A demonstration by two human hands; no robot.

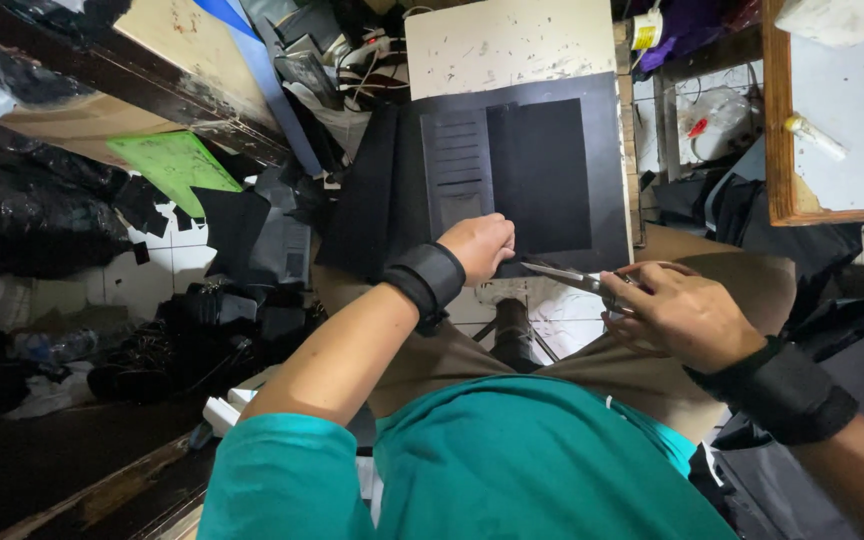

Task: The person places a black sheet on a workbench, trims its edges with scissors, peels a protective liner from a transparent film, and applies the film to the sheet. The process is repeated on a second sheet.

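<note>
left hand (479, 246): fingers curled tight, pinching the near edge of the black sheet (542, 175); fingertips hidden under the knuckles
right hand (680, 312): fingers closed through the handles of the scissors (577, 279), firm grip
scissors: blades point left toward the left hand, tips just beside the sheet's near edge; can't tell if the blades are parted
black sheet: flat on the worktop (507, 45), covers its near half, reaches the near edge; slotted wallet-type panel (457, 175) lies on its left part
wrists: black strap on the left wrist (429, 280), black strap on the right wrist (780, 390)
worktop: pale, scuffed, far half bare
lap: tan trousers (732, 270) under both hands, teal shirt (512, 470) below
left of worktop: green cutting mat (174, 165) on the tiled floor, black offcuts (232, 225) near it, dark bags (32, 210) further left
right of worktop: wood-framed table (774, 120), well apart from the hands
</note>
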